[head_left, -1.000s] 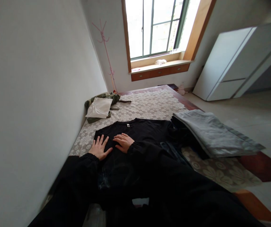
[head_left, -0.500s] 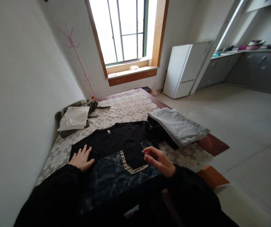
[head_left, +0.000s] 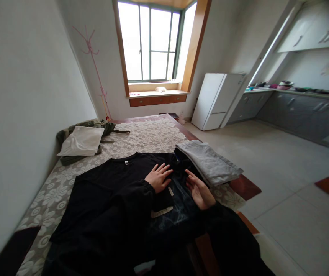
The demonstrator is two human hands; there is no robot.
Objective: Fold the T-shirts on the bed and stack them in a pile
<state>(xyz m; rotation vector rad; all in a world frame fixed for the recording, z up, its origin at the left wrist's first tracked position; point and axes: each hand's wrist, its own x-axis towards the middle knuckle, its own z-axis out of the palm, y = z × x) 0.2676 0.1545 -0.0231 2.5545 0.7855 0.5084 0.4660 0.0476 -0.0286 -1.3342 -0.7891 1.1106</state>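
Note:
A black T-shirt [head_left: 101, 186] with a small white neck label and a marbled, pocket-like print lies spread on the lace-covered table. My left hand [head_left: 159, 178] rests palm down on its right half, fingers spread and holding nothing. Close by, my right hand [head_left: 199, 189] is tilted on its side over the right sleeve area, fingers stretched out with nothing gripped. My sleeves cover much of the shirt's lower part. Just beyond my right hand lies a folded stack of clothes with a grey garment [head_left: 208, 163] on top.
The lace tablecloth [head_left: 144, 134] has a flower pattern. At the far left, a white cloth [head_left: 81, 141] lies on a dark green bag [head_left: 105, 130]. A pink coat stand [head_left: 97, 69] stands by the wall. Rightward are a white refrigerator [head_left: 211, 99] and kitchen cabinets [head_left: 290, 109].
My left hand has moved from the shirt's left side to its right half. My right hand has turned onto its side, its fingers straighter. The view has shifted, showing more kitchen.

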